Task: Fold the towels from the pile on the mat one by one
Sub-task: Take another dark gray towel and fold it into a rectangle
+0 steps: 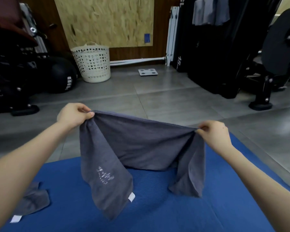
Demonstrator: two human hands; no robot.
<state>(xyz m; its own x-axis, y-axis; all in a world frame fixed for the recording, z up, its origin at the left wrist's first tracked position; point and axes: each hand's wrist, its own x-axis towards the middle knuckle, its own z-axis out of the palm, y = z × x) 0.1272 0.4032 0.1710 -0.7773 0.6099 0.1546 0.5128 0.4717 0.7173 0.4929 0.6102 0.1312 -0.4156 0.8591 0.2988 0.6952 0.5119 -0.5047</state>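
While I hold the dark grey terry towel (141, 144) up over the blue foam mat (157, 206), the head view shows its top edge strung between my hands and sagging a little in the middle. Both ends hang loose: the one with pale lettering and a white tag drops toward six o'clock, the other toward five o'clock. The far middle part seems to rest on the mat, though I cannot tell for sure.

As I judge it, the slack edge is the chief risk. If I lower the towel like this, the loose ends may bunch under it and the corners will not meet. My hold takes only a small bit of cloth on each side, so a sharp shake could pull a corner free. A second crumpled grey towel (33, 198) lies on the mat at eight o'clock, well apart, and a careless swing left could drag over it.

My left hand (74, 114), at nine o'clock, has its fingers (84, 108) curled tight, pinching the left corner against the thumb. My right hand (213, 133), at three o'clock, pinches the right corner the same way, its fingers (206, 127) closed on the cloth.
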